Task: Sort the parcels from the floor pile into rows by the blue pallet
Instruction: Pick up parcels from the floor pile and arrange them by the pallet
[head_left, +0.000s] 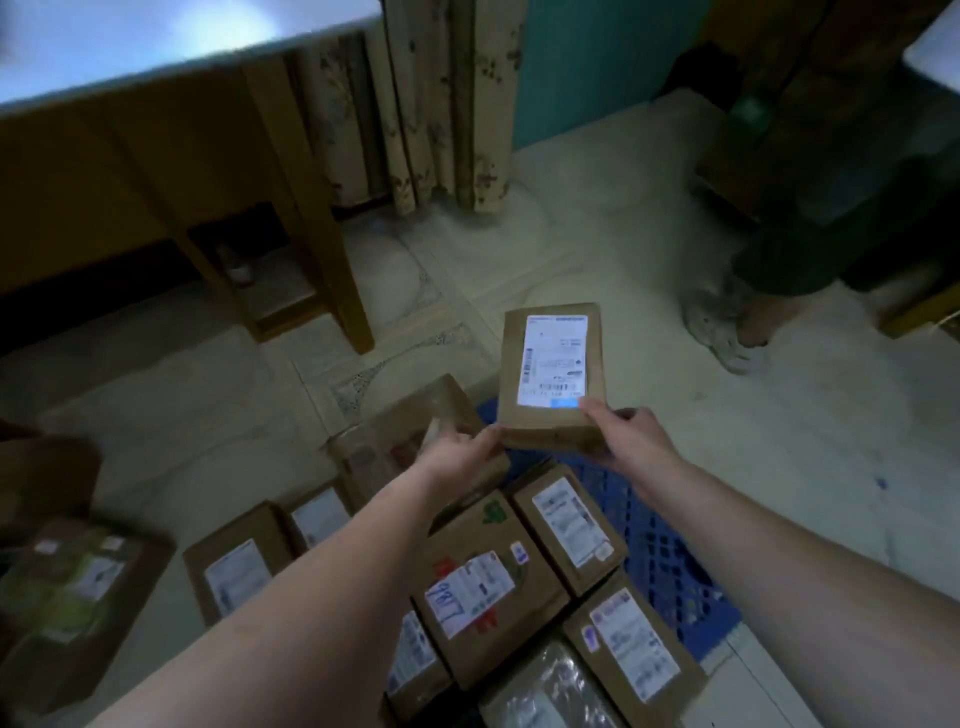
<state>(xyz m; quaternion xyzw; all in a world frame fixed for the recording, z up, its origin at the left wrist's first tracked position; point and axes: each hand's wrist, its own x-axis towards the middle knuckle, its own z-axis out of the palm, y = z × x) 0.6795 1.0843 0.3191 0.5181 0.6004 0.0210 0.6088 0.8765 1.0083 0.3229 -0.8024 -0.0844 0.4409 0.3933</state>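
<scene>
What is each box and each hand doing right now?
Held parcel: lifted off the floor, label up.
Left hand: grips its near left corner.
Right hand: grips its near right corner.
Parcel rows: lying flat, labels up.
Blue pallet: partly covered by parcels.

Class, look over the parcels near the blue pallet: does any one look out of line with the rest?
Yes: the box behind the left hand sits tilted, out of line with the label-up parcels below. Blur hides whether it is damaged.
</scene>
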